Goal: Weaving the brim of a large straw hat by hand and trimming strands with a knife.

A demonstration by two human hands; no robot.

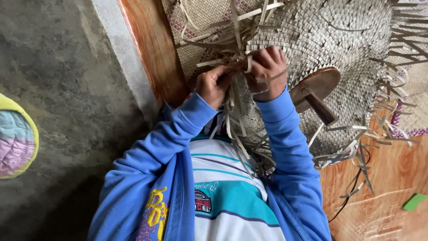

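Nearest the camera are the person's blue sleeves (290, 156) and a white and teal striped shirt (232, 196), both arms reaching up toward the woven mat (330, 35), which serves as the landmark here.

The left hand (213, 85) sits at the mat's unfinished near edge, fingers curled shut around a bunch of loose straw strips (235, 129). The right hand (266, 73) is just beside it, touching it or nearly so, with the knuckles facing up and the fingers folded closed over more strips at the same edge. Exactly which strips each hand pinches is hard to make out, since the strands cross over the fingers.

The mat itself is pale tan straw, plaited in a tight diagonal check. Its surface bulges and curves away from the hands, and its border is ragged, with flat unwoven strips sticking out and hanging down toward the shirt.

Partly under the mat, right of the hands, lies a round dark wooden piece with a handle (317, 89). The mat rests on a reddish wooden floor (383, 178), where a small green scrap (414, 201) lies well to the right. Left of the mat, beyond a wooden beam (154, 49), is grey concrete ground (58, 89), with a quilted pastel cushion edged in yellow (15, 136) at the far left.
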